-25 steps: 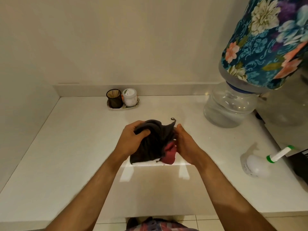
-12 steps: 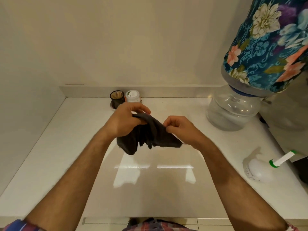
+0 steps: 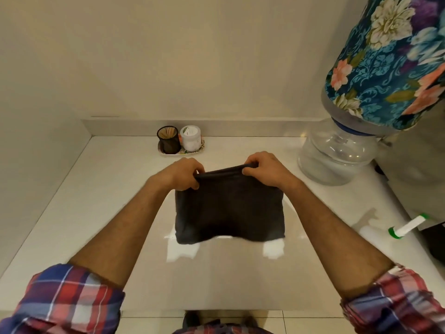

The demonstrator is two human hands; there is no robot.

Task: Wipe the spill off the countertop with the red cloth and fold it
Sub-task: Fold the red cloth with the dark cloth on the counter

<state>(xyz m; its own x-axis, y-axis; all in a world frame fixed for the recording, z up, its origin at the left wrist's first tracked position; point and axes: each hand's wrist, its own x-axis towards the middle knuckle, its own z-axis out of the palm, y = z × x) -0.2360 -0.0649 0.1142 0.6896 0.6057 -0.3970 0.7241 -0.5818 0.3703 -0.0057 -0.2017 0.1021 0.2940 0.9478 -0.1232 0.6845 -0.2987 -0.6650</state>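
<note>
- Cloth (image 3: 228, 208) sits mid-countertop, spread as a dark, roughly rectangular panel; it reads dark grey from this side, no red showing. Near edge is blurred, so whether it rests flat on the countertop (image 3: 96, 189) or hangs just above cannot be told.
- Left hand (image 3: 183, 173) pinches the far-left corner; right hand (image 3: 267, 171) pinches the far-right corner. Far edge between them is pulled taut and slightly rolled.
- No spill visible on the bare surface around the cloth; judged: wiping finished, folding in hand.
- To fold well: keep both pinches level and equally tensioned, bring the far edge straight toward the near edge, match corners before letting go, then press the crease flat.
- Risk: uneven pull skews the panel; the rolled edge may bunch into the fold.
- Spray bottle (image 3: 407, 227) lies near right, well apart; toothpick holder (image 3: 168, 139) and white jar (image 3: 191, 138) share a small tray at far centre, clear of the fold path.
</note>
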